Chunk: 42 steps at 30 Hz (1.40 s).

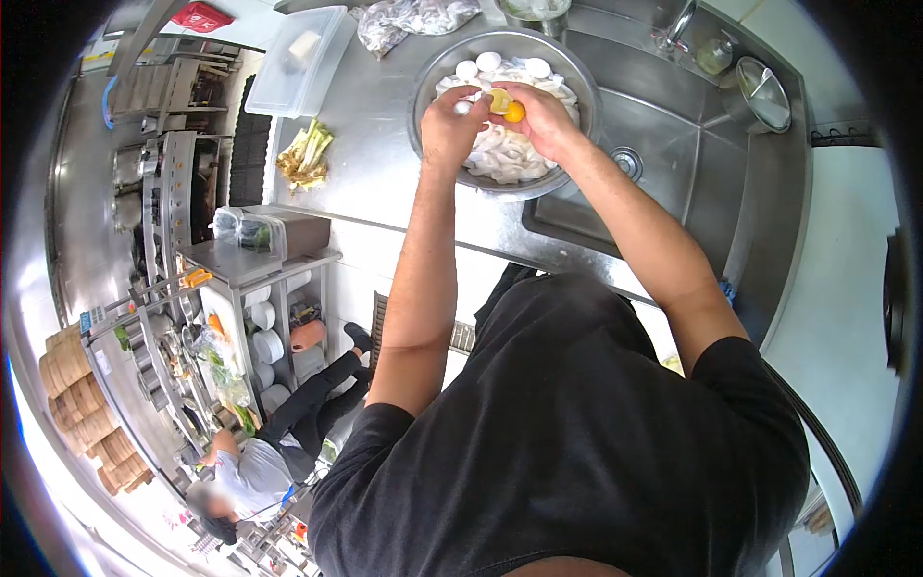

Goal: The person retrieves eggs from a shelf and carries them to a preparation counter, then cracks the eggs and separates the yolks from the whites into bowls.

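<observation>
A large steel bowl [419, 125] holds a heap of pale, wet strips [514, 154] whose kind I cannot make out. Whole white eggs [487, 62] rest on top of the strips. Over the bowl, my left hand [452, 127] and my right hand [540, 117] meet with bent fingers around a cracked egg [500, 100]. Its orange yolk [515, 112] shows near my right fingertips. Another white egg shape lies by my left fingers, partly covered. Which piece of shell each hand grips is partly hidden by the fingers.
A steel sink [663, 144] with a tap [681, 24] is at right, a strainer [762, 96] on its far side. Left of the bowl are vegetable trimmings [306, 156], a clear plastic tub [300, 60] and a filled plastic bag [409, 21]. A co-worker [255, 471] is at lower left.
</observation>
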Each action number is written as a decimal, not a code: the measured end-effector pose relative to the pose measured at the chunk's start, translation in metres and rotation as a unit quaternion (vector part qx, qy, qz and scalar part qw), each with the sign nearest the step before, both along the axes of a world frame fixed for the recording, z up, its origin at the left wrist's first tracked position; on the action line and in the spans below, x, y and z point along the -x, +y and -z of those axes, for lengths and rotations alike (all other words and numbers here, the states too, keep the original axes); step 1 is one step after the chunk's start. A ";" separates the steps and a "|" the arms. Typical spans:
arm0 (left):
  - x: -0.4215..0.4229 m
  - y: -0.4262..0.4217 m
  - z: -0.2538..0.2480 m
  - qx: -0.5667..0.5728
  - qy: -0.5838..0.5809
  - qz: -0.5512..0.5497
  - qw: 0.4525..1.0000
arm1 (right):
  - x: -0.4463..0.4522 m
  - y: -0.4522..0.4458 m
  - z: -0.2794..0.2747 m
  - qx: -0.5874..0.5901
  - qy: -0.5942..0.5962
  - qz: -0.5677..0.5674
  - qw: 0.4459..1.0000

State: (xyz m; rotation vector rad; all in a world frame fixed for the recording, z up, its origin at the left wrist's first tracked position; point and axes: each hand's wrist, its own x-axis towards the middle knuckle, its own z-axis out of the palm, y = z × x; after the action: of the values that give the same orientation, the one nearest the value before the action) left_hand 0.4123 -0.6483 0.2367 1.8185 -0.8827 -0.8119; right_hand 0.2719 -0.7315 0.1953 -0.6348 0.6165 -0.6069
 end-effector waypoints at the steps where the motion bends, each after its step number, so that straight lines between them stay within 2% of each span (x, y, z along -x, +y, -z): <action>1: 0.001 0.000 -0.002 -0.004 -0.016 0.004 1.000 | 0.000 0.001 -0.003 0.008 0.010 0.001 1.000; 4: 0.007 -0.001 -0.014 -0.061 -0.071 0.005 0.996 | 0.001 0.001 -0.007 0.015 0.029 -0.008 0.999; 7: 0.005 -0.007 0.001 -0.061 -0.115 -0.018 0.991 | 0.001 0.000 -0.006 0.014 0.028 -0.018 0.999; 11: 0.003 -0.012 0.016 -0.018 -0.196 -0.046 0.979 | -0.001 -0.003 0.001 -0.041 -0.005 -0.009 0.999; 16: 0.011 -0.010 0.006 0.024 -0.288 -0.075 0.954 | -0.004 -0.009 0.008 -0.074 -0.014 0.001 0.997; 29: 0.013 -0.012 -0.017 0.113 -0.382 -0.038 0.917 | -0.005 -0.008 -0.013 -0.100 -0.038 0.015 0.994; 42: 0.006 -0.021 -0.058 0.207 -0.463 -0.021 0.861 | -0.015 -0.019 -0.042 -0.120 -0.130 0.038 0.983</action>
State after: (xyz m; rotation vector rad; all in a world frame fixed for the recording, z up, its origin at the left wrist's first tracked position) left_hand 0.4067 -0.6689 0.2944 1.7806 -1.4653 0.3613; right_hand 0.2873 -0.7504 0.2376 -0.3001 0.4608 -0.6625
